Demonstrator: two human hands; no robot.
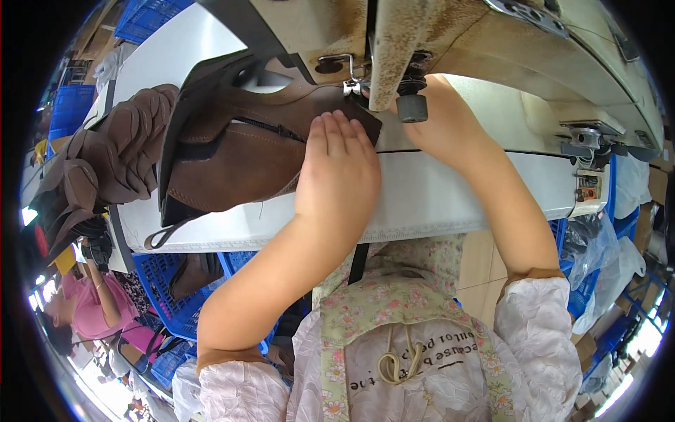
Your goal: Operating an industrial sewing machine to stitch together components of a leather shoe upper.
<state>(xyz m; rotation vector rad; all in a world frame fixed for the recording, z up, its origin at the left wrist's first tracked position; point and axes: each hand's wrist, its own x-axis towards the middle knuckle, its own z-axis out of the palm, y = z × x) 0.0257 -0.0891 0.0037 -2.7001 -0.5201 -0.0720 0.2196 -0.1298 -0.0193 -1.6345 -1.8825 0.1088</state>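
Observation:
A brown leather boot upper [242,169] with a dark zipper [264,126] lies on the sewing machine's white table. Its right end sits by the presser foot [353,89], under the machine head [457,42]. My left hand [339,158] rests flat on the leather, fingers stretched out together just in front of the foot. On the far side of the needle area is my right hand [439,126], close to the leather's right end. Its fingers are mostly hidden by the machine's parts, so whether they hold the leather cannot be seen.
Stacked brown leather pieces [116,141] stand at the table's left end. Below the table is a blue crate [165,295] with leather parts. A person in pink [105,302] sits at the far left. Clear plastic bags [590,246] hang at the right.

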